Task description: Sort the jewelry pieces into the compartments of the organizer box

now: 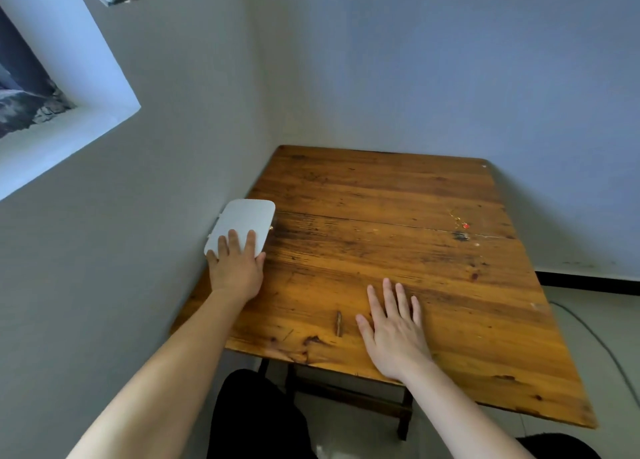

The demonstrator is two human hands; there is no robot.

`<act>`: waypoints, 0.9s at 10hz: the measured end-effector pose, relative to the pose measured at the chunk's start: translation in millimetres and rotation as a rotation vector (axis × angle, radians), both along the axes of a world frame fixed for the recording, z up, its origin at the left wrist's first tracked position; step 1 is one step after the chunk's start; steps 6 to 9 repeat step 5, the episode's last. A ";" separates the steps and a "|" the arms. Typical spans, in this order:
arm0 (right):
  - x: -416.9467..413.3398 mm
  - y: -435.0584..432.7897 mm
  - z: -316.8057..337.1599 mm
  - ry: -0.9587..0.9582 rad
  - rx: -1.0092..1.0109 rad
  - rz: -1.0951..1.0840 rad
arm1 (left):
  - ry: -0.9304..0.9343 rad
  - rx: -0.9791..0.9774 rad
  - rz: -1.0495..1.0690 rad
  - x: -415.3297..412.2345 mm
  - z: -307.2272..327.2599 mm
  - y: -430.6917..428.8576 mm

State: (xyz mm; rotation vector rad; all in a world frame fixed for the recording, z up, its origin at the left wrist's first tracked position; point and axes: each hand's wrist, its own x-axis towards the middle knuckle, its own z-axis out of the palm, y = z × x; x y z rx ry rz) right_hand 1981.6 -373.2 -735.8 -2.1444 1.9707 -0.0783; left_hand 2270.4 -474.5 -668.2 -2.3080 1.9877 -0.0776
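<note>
Nothing looks sorted yet: the white box (242,226) sits closed at the left edge of the table (398,285), against the wall, so its compartments are out of sight. The left hand (237,268) lies flat on the lid, fingers spread, thumb at the box's near corner, holding nothing. The right hand (394,330) rests palm down on bare wood near the front edge, fingers spread, empty. The only jewelry visible is a thin gold chain with a red piece (460,220) far across the table, well apart from both hands. Opening the box and all sorting remain. The chain is too small to make out, and a tiny gold speck at the box's right edge may be a clasp
</note>
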 end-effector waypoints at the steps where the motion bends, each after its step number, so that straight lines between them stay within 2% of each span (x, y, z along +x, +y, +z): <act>1: 0.1 -0.2 0.8 -0.005 -0.002 0.000 | -0.015 -0.005 -0.007 2.1 -1.6 -1.1; 3: -4.2 -4.8 0.2 -0.033 0.048 0.002 | 0.019 -0.006 0.011 0.9 -6.6 -1.0; 4: -9.4 -9.6 0.6 -0.101 0.123 0.022 | 0.109 -0.022 0.078 -3.8 -2.9 5.3; 5: -19.8 -21.1 12.6 -0.195 0.226 0.049 | 0.093 -0.068 0.084 -15.2 -8.2 18.4; 9: -19.8 -21.1 12.6 -0.195 0.226 0.049 | 0.093 -0.068 0.084 -15.2 -8.2 18.4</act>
